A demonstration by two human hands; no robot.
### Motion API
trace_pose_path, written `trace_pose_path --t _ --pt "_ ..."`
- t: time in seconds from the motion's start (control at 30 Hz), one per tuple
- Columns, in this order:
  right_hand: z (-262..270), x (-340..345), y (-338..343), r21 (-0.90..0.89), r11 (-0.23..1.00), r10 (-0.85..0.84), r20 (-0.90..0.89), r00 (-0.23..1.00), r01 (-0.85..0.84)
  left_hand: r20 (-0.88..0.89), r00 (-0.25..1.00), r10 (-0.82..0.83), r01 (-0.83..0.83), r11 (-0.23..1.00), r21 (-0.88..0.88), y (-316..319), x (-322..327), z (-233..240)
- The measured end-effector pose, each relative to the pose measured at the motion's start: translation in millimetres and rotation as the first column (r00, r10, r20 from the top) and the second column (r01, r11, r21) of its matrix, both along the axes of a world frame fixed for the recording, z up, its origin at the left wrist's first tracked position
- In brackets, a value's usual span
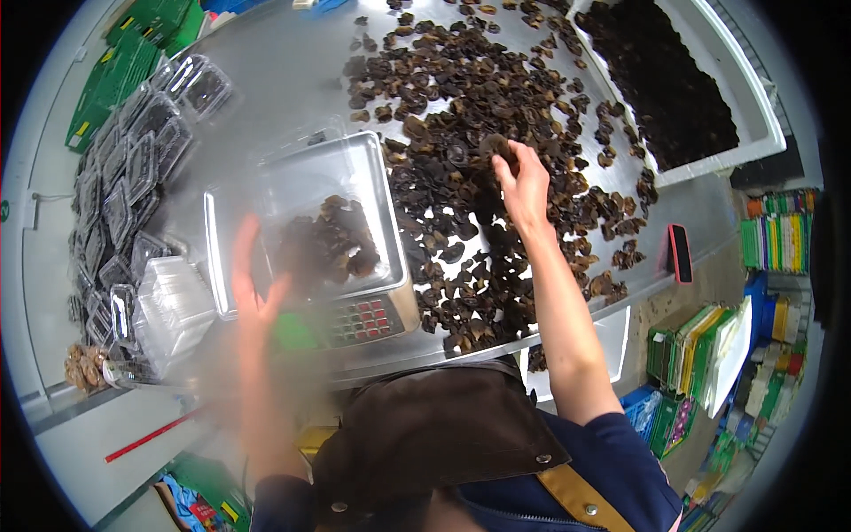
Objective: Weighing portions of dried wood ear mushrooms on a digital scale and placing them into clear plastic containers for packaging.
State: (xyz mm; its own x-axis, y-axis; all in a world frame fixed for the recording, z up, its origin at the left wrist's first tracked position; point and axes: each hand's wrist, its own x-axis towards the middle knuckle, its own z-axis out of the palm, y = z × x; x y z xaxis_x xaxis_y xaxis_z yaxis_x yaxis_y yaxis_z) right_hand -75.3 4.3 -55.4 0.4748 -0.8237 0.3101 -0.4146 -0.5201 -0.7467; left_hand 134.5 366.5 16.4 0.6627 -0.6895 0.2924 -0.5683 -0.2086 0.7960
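Dark brown wood ear mushrooms [465, 100], as they appear, lie spread over a steel table [286, 66]. My right hand [525, 179] has its thumb and fingers closed on a mushroom piece [495, 145] above the pile. A digital scale [362, 322] with a steel tray [372, 173] stands left of the pile, and several mushroom pieces [342, 233] sit on the tray's left and middle part. My left hand [259, 279], blurred by a smudge in the view, is at the tray's left side, thumb and fingers apart; whether it touches a clear plastic container there cannot be told.
Filled clear plastic containers [139, 166] are heaped at the left, beside a stack of empty ones [169, 299]. A white foam box [751, 120] of dark contents stands at the back right. A red-edged phone [679, 253] lies near the table's right edge. Green crates [116, 80] are beyond the table.
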Motion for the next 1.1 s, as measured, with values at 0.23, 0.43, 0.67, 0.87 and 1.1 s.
trace_pose_path --t 0.23,0.43,0.67,0.87,1.1 --pt "79.9 65.1 146.1 0.498 0.617 0.623 0.165 0.765 -0.610 0.257 0.952 -0.165 0.155 0.986 0.058 -34.1 -12.6 -0.7" --pt "76.2 61.3 154.3 0.368 0.757 0.541 0.110 0.834 -0.539 0.309 0.941 -0.138 0.050 0.959 0.277 -35.4 -22.9 -5.5" --pt "44.9 24.5 124.7 0.627 0.702 0.218 0.262 0.940 -0.338 -0.109 0.819 0.563 -0.567 0.823 -0.010 45.2 2.6 -1.5" --pt "59.6 73.1 126.3 0.537 0.733 0.227 0.386 0.894 -0.418 -0.458 0.642 0.615 -0.667 0.743 0.064 108.8 5.6 -7.5" --pt "45.2 147.7 117.1 0.685 0.397 0.190 0.589 0.785 -0.610 -0.805 0.518 0.290 -0.324 0.937 0.130 60.7 -30.2 -26.4"
